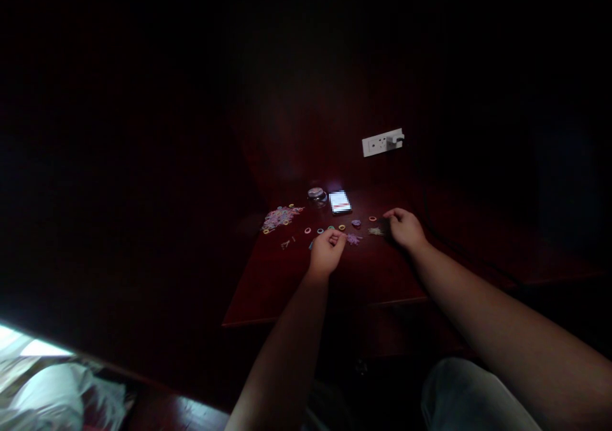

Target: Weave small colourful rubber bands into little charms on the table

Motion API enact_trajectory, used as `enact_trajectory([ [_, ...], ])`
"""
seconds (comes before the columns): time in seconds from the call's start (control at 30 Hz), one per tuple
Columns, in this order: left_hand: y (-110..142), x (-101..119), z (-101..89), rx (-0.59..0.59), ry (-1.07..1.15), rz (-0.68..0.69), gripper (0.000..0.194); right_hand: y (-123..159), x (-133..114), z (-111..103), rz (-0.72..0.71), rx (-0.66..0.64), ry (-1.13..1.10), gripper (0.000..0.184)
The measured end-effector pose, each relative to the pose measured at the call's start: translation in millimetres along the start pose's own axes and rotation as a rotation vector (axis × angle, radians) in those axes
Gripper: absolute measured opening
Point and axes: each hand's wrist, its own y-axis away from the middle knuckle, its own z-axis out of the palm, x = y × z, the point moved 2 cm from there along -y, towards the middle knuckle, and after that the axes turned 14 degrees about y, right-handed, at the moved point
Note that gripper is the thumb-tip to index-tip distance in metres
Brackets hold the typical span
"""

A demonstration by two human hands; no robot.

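On the dark red tabletop, my left hand (328, 251) is closed, its fingertips pinched together beside a small pile of purple bands (354, 239). Whatever is between those fingertips is too small to make out. My right hand (406, 227) rests to the right with its index finger stretched out and apart from the palm. Just left of it lie a pale yellow pile of bands (375, 231) and an orange-pink ring (373, 219). A purple clump (356, 224), a yellow ring (342, 227) and a pink ring (308, 231) form a loose row between and beyond the hands.
A large mixed heap of pastel bands (281, 218) covers the table's left side, with a few brownish bits (285, 245) nearer. Behind stand a clear lidded jar (316, 196) and a lit phone (340, 202). A wall socket (382, 142) holds a plug.
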Motion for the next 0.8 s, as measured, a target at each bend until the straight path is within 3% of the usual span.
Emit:
enact_trajectory([
  [0.13,-4,9,-10.8,0.174,0.014,0.022,0.019,-2,3,-2,0.030,0.067,-0.056,0.024],
  [0.2,-8,12,-32.2,0.324,0.012,0.033,0.023,-2,4,-2,0.048,0.084,-0.075,0.022],
  [0.27,-13,11,-65.6,0.455,-0.046,0.035,0.025,-3,5,-1,0.064,0.086,-0.089,0.021],
  [0.33,-14,4,-103.8,0.459,-0.231,-0.025,0.026,-4,6,0,0.077,0.084,-0.095,0.021],
  [0.4,-12,-7,-138.6,0.377,-0.493,-0.175,0.026,-6,5,2,0.087,0.085,-0.078,0.019],
  [0.5,-5,-20,-170.1,0.359,-0.609,-0.283,0.028,-8,2,3,0.124,0.050,0.030,0.018],
  [0.63,1,-26,-169.7,0.330,-0.709,-0.346,0.029,-6,-3,1,0.148,-0.011,0.123,0.019],
  [0.8,3,-22,-159.8,0.260,-0.774,-0.348,0.027,3,-7,-5,0.146,0.083,0.139,0.020],
])
